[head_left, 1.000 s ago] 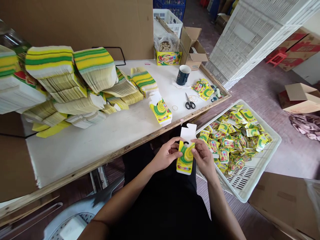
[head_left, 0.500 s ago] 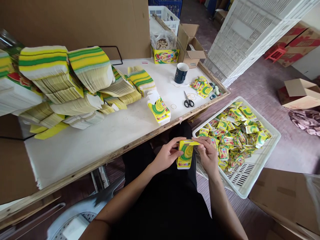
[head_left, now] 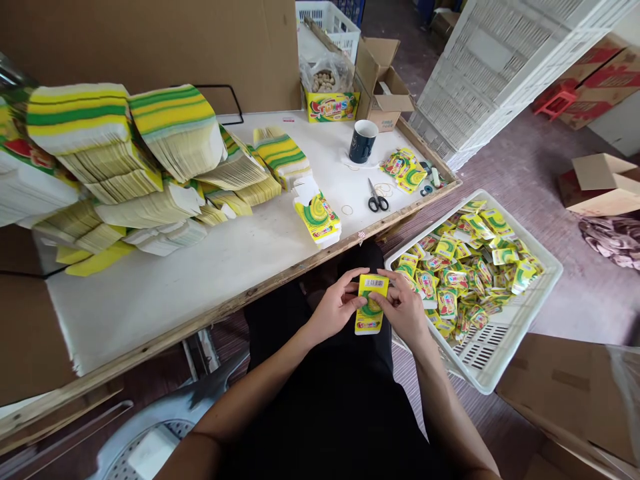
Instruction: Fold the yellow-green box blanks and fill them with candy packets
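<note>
A small yellow and green printed carton (head_left: 369, 323) is held upright above my lap, its barcode flap facing me at the top. My left hand (head_left: 339, 305) grips its left side, thumb on the front. From the right, my right hand (head_left: 404, 308) clasps the same carton with its thumb pressed on the front; the fingers behind are partly hidden. Just beyond, a short stack of similar flat cartons (head_left: 319, 217) lies near the table's front edge. Right of my hands, a white crate (head_left: 543, 313) holds many small yellow packets (head_left: 453, 277).
Tall stacks of flat cartons (head_left: 170, 133) cover the table's left. Scissors (head_left: 377, 200), a dark mug (head_left: 363, 141), more cartons (head_left: 404, 170) and a TWINS box (head_left: 330, 108) are on the table (head_left: 165, 297). Stacked white crates (head_left: 465, 80) rise behind; a cardboard box (head_left: 565, 390) stands at right.
The carton's top flap, edge-on before, now lies facing me with its barcode showing. My right hand has moved left and inward, its thumb now on the carton's front.
</note>
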The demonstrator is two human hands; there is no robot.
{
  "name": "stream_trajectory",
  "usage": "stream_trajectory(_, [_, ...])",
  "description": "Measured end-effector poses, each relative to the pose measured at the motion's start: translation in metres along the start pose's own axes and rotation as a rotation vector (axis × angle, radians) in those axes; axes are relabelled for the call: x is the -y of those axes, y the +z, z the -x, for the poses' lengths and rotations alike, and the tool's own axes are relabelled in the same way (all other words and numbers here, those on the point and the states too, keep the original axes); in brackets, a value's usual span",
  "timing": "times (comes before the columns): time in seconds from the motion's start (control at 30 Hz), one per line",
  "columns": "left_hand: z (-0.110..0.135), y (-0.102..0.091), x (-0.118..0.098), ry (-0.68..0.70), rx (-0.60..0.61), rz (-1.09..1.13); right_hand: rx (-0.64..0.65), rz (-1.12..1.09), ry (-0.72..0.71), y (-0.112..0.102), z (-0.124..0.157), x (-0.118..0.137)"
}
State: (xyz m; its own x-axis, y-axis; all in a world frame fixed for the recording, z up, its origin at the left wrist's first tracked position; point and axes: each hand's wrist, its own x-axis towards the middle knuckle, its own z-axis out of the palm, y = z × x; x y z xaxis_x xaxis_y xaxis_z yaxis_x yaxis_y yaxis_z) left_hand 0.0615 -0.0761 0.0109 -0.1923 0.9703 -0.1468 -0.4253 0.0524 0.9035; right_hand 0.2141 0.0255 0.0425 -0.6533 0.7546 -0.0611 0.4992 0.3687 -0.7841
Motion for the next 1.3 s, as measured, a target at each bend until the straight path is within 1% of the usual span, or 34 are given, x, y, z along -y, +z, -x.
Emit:
stream_trajectory(0.1, [0.0,0.004,0.0,-0.007,0.007,-0.003,-0.075,0.009,-0.036,0.002,0.001,-0.001])
stream_trajectory(0.17, [0.0,0.007,0.001,0.027,0.037,-0.058,-0.106,-0.014,-0.048,-0.002,0.001,-0.004])
stream_trajectory(0.2, [-0.001,0.008,0.0,0.072,0.049,-0.111,-0.131,-0.021,-0.054,-0.007,0.002,-0.007])
stream_trajectory(0.23, [-0.003,0.008,-0.001,0.142,0.048,-0.19,-0.183,-0.009,-0.061,-0.014,0.002,-0.01])
stream_trajectory(0.27, [-0.006,0.005,-0.004,0.235,0.024,-0.295,-0.268,0.035,-0.068,-0.023,0.004,-0.015])
stream_trajectory(0.3, [-0.01,0.001,-0.008,0.344,-0.03,-0.42,-0.413,0.13,-0.078,-0.034,0.005,-0.019])
stream_trajectory(0.33, [-0.015,-0.006,-0.013,0.456,-0.109,-0.559,-0.568,0.258,-0.078,-0.046,0.007,-0.025])
stream_trajectory(0.37, [-0.022,-0.014,-0.019,0.553,-0.212,-0.699,-0.686,0.387,-0.059,-0.058,0.009,-0.03])
stream_trajectory(0.4, [-0.029,-0.024,-0.025,0.613,-0.31,-0.82,-0.763,0.463,-0.032,-0.068,0.012,-0.035])
stream_trajectory(0.43, [-0.036,-0.035,-0.03,0.627,-0.394,-0.919,-0.776,0.494,-0.009,-0.076,0.013,-0.039])
stream_trajectory(0.47, [-0.042,-0.046,-0.034,0.617,-0.464,-1.003,-0.76,0.493,0.004,-0.081,0.015,-0.042])
stream_trajectory(0.5, [-0.048,-0.057,-0.036,0.557,-0.509,-1.077,-0.72,0.46,0.016,-0.081,0.016,-0.044])
stream_trajectory(0.53, [-0.052,-0.066,-0.037,0.487,-0.529,-1.127,-0.664,0.407,0.025,-0.078,0.016,-0.045])
stream_trajectory(0.6, [-0.057,-0.079,-0.036,0.382,-0.513,-1.171,-0.544,0.272,0.051,-0.062,0.014,-0.043])
stream_trajectory(0.63, [-0.057,-0.083,-0.035,0.361,-0.506,-1.179,-0.481,0.199,0.065,-0.051,0.012,-0.04])
stream_trajectory(0.73, [-0.054,-0.089,-0.029,0.388,-0.507,-1.212,-0.312,0.013,0.061,-0.017,0.005,-0.026])
stream_trajectory(0.8, [-0.051,-0.09,-0.026,0.425,-0.503,-1.242,-0.219,-0.077,0.042,0.0,0.001,-0.015])
stream_trajectory(0.87, [-0.049,-0.091,-0.024,0.479,-0.504,-1.246,-0.153,-0.141,0.033,0.011,-0.002,-0.004])
stream_trajectory(0.93, [-0.046,-0.089,-0.023,0.589,-0.554,-1.212,-0.113,-0.2,0.037,0.017,-0.004,0.004])
stream_trajectory(1.03, [-0.033,-0.078,-0.022,0.886,-0.673,-1.094,-0.099,-0.336,0.042,0.024,-0.004,0.01])
stream_trajectory(1.07, [-0.026,-0.071,-0.021,0.993,-0.671,-1.053,-0.101,-0.408,0.034,0.025,-0.004,0.01])
stream_trajectory(1.1, [-0.019,-0.062,-0.019,1.074,-0.626,-1.026,-0.105,-0.489,0.024,0.027,-0.004,0.01])
stream_trajectory(1.13, [-0.011,-0.053,-0.016,1.126,-0.546,-1.014,-0.115,-0.571,0.019,0.029,-0.004,0.009])
stream_trajectory(1.2, [0.003,-0.035,-0.007,1.221,-0.301,-1.003,-0.156,-0.696,0.05,0.031,-0.004,0.008])
stream_trajectory(1.23, [0.009,-0.026,-0.003,1.237,-0.208,-0.997,-0.18,-0.726,0.082,0.031,-0.005,0.007])
stream_trajectory(1.27, [0.013,-0.02,0.002,1.243,-0.142,-0.982,-0.199,-0.74,0.115,0.03,-0.005,0.007])
stream_trajectory(1.3, [0.017,-0.014,0.005,1.232,-0.117,-0.947,-0.213,-0.743,0.141,0.029,-0.005,0.007])
